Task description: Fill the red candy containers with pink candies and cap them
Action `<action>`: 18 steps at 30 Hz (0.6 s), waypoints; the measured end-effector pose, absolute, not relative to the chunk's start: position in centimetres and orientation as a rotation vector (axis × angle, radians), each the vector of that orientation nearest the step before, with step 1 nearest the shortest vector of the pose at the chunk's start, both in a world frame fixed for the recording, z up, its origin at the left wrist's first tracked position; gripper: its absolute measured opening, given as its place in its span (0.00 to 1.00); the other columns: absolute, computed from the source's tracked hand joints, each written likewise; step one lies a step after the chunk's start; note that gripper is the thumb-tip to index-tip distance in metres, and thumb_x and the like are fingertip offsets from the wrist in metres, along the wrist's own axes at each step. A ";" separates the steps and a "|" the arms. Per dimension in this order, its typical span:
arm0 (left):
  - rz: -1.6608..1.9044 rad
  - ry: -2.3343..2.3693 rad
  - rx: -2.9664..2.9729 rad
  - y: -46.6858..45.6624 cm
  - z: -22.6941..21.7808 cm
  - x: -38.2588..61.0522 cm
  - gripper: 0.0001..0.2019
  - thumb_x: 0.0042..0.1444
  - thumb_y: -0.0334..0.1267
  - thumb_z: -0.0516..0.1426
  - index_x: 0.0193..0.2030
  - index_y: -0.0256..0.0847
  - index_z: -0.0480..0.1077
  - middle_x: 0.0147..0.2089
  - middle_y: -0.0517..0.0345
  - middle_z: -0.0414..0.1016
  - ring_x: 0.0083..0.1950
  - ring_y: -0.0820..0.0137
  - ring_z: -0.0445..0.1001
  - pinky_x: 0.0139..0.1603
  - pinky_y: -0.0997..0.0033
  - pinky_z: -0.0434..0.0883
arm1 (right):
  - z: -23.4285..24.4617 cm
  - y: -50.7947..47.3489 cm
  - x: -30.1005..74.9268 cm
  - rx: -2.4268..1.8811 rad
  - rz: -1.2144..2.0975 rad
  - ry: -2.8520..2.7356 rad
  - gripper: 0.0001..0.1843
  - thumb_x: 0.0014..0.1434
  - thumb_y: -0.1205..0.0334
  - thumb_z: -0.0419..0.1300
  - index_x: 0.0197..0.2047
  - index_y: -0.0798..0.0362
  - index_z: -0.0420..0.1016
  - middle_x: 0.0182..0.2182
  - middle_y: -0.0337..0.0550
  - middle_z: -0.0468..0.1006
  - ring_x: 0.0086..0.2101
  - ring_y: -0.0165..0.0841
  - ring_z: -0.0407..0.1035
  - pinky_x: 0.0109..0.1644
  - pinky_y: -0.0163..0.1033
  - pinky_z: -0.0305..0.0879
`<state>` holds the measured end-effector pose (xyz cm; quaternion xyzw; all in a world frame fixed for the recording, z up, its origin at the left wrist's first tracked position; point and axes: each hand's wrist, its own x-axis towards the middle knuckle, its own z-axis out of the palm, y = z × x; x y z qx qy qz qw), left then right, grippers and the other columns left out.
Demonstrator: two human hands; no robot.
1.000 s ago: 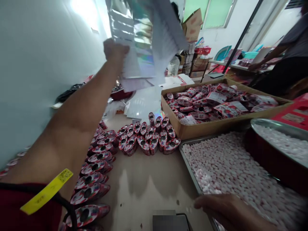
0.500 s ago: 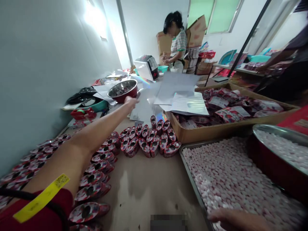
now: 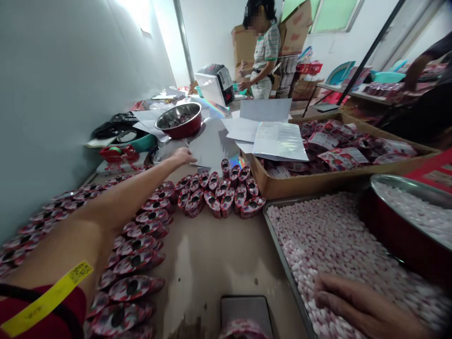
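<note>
Head cam's the only feed I've got, so here goes. My left hand (image 3: 182,156) is stretched way out over the table (image 3: 212,254), fingertips right at the near edge of a white sheet (image 3: 210,141) lying flat. Fingers look pretty close together, but I honestly can't tell if they're pinching it. A red bowl (image 3: 189,128) sits just beyond that hand.

My right hand (image 3: 349,301) is over the tray (image 3: 286,270) full of small pinkish-white pieces (image 3: 318,235), fingers together and a bit curled. Can't make out whether it's touching the pieces or has any tucked inside. A big dark red basin (image 3: 390,223) with more white pieces is on the tray's far right.

Between my arms there's a cluster of patterned pouches (image 3: 228,203) standing upright with holes in their tops. Behind the tray, a cardboard box (image 3: 300,187) is heaped with similar packs, and some loose papers (image 3: 280,141) lie over its left corner.
</note>
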<state>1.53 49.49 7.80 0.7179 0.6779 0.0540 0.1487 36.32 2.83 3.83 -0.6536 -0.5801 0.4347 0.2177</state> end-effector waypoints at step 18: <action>0.068 1.402 2.866 11.1 19.0 -8.2 0.40 0.52 0.76 0.47 0.57 0.54 0.80 0.55 0.71 0.74 0.59 0.61 0.79 0.62 0.56 0.65 | 9.2 3.4 32.7 -1.473 1.905 -1.464 0.19 0.57 0.49 0.77 0.35 0.56 0.81 0.22 0.35 0.72 0.20 0.20 0.59 0.20 0.28 0.53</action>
